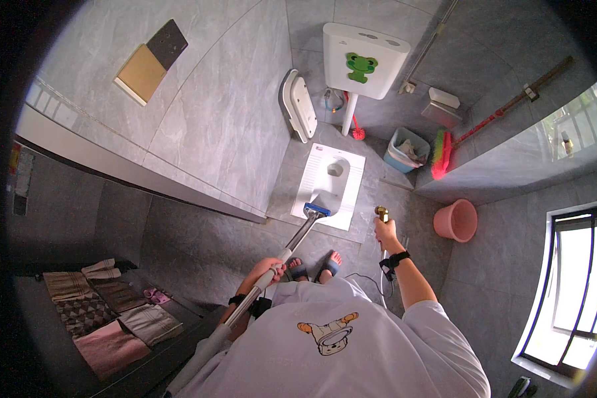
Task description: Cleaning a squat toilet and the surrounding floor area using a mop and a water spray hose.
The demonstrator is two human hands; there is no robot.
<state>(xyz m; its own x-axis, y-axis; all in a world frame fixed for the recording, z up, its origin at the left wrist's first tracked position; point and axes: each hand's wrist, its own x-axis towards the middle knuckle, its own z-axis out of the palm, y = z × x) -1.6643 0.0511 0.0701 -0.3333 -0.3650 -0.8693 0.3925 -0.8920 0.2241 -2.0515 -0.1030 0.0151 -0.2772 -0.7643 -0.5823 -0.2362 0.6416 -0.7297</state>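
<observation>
Left hand is wrapped snugly around a long pole, fingers curled over a smooth, round, pale grey tube that runs back along the left forearm. Right hand is closed around a stubby brass-coloured nozzle, shiny and cylindrical, pointing away from the body, with a thin pale hose hanging below the fist. Both wrists have black straps on.

Far end of the pole is a narrow blue head, sort of a flat bar, sitting over the near end of the squat toilet. Can't tell if it's actually pressing on the surface. The toilet's glossy white, rectangular outside with a rounded basin inside and ribbed footrests down the sides. The nozzle is off to its right, clear of it.

Beyond that there's a boxy white cistern with a green frog decal, and a bristly red brush by its pipe. Further right: a light blue bin, a broom with fuzzy red-and-green bristles and a round pink plastic bucket. Walls are smooth grey marbled tile; patterned fabric mats lie lower left.
</observation>
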